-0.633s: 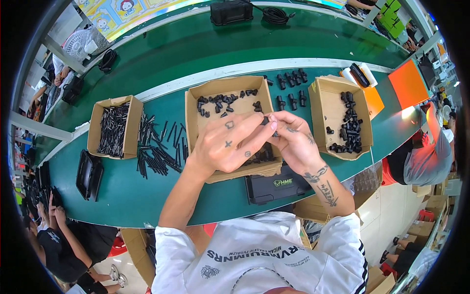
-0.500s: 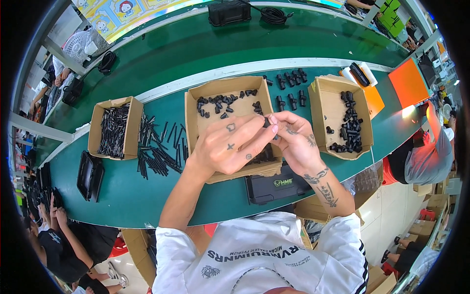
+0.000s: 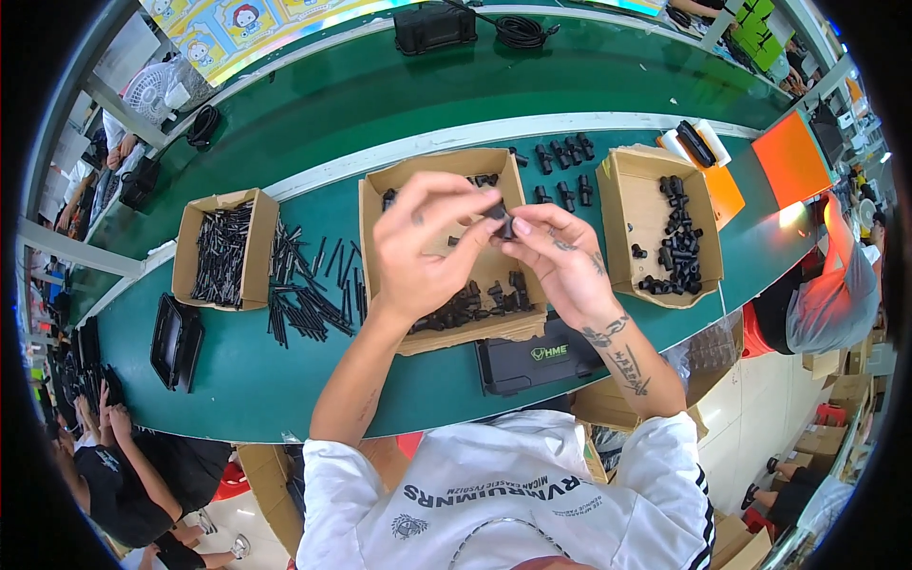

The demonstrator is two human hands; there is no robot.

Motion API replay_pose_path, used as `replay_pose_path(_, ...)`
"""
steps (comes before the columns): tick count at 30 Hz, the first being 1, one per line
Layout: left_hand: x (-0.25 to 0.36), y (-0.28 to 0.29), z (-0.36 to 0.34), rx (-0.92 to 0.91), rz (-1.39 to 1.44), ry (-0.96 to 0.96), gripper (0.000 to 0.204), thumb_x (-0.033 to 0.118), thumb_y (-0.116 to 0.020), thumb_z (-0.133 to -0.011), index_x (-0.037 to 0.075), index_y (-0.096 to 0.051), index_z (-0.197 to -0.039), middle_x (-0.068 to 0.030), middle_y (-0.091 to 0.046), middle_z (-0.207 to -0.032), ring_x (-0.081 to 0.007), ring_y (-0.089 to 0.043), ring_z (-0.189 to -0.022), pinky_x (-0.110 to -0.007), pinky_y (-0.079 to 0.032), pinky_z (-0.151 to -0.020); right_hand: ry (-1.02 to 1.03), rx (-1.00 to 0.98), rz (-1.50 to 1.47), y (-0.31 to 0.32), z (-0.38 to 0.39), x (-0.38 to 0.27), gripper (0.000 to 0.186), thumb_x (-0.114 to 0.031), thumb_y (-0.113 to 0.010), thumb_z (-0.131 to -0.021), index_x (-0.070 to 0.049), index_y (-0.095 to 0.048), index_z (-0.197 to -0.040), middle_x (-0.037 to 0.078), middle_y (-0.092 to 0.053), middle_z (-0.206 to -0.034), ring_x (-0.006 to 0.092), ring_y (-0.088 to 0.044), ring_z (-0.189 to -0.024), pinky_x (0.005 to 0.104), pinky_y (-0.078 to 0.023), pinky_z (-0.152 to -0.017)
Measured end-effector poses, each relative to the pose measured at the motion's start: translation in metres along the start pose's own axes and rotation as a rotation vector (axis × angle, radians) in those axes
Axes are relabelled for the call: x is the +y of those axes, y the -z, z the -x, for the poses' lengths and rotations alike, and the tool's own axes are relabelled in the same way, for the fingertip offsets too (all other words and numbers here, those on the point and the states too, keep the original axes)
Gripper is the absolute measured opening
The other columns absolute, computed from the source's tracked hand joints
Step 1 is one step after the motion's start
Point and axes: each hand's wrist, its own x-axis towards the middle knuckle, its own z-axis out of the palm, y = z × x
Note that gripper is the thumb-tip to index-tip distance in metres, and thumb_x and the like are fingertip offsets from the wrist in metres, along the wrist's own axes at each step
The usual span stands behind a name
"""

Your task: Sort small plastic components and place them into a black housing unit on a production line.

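Black fitting (image 3: 502,226): held up between both hands' fingertips, above the middle box, over the central stretch of the worktop. Green worktop (image 3: 228,380): near edge bowed along the front, far edge along a pale rail (image 3: 332,169). Middle box (image 3: 442,163): cardboard, central, reaching from close to the far edge down toward the near edge; black parts (image 3: 475,304) heaped along the near wall. Right box (image 3: 655,163): toward the worktop's right end, more black fittings (image 3: 679,237) inside, mostly against the right wall. Left box (image 3: 256,252): smaller, toward the left end, packed with thin black rods (image 3: 223,249). Flat black case (image 3: 503,375): at the near edge, just below the middle box's near right corner. Open black case (image 3: 178,342): near the left end. Left hand (image 3: 427,247): thumb and index narrowed onto the fitting. Right hand (image 3: 565,252): thumb and fingers pinched in from the right, same fitting. Can't tell which grip carries it. Loose rods (image 3: 296,299): spread between left and middle boxes. Small fittings (image 3: 567,195): in rows near the far edge, between middle and right boxes.
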Motion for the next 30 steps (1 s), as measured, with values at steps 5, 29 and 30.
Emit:
replay_pose_path(5,0.000,0.012,0.001,-0.077,0.428,0.568,0.026,-0.006,-0.074,-0.080,-0.003,-0.070,-0.106,-0.0086,-0.070,-0.100,-0.0146,-0.068,-0.088,-0.025,-0.055,-0.078,0.278,-0.037,0.120,-0.002,0.004,-0.009,0.019,0.001,-0.069,-0.089,0.003,-0.066,-0.108,0.014,-0.069,-0.106,0.0204,-0.068,-0.099,0.0317,-0.057,-0.086)
replay_pose_path(29,0.020,0.017,-0.002,-0.172,0.245,0.335,0.027,-0.002,-0.077,-0.078,0.004,-0.075,-0.104,-0.0105,-0.072,-0.090,-0.0179,-0.069,-0.075,-0.026,-0.053,-0.066,1.154,-0.330,0.938,-0.002,-0.005,-0.041,0.025,0.006,-0.080,-0.070,0.002,-0.073,-0.094,0.014,-0.074,-0.099,0.0278,-0.073,-0.088,0.0327,-0.059,-0.075)
replay_pose_path(30,0.020,0.017,-0.003,-0.169,0.243,0.336,0.027,-0.002,-0.077,-0.078,0.004,-0.075,-0.104,-0.0105,-0.072,-0.090,-0.0179,-0.069,-0.075,-0.026,-0.053,-0.066,1.153,-0.333,0.937,-0.004,-0.005,-0.041,0.025,0.006,-0.080,-0.070,0.002,-0.073,-0.094,0.014,-0.074,-0.099,0.0278,-0.073,-0.088,0.0327,-0.059,-0.075)
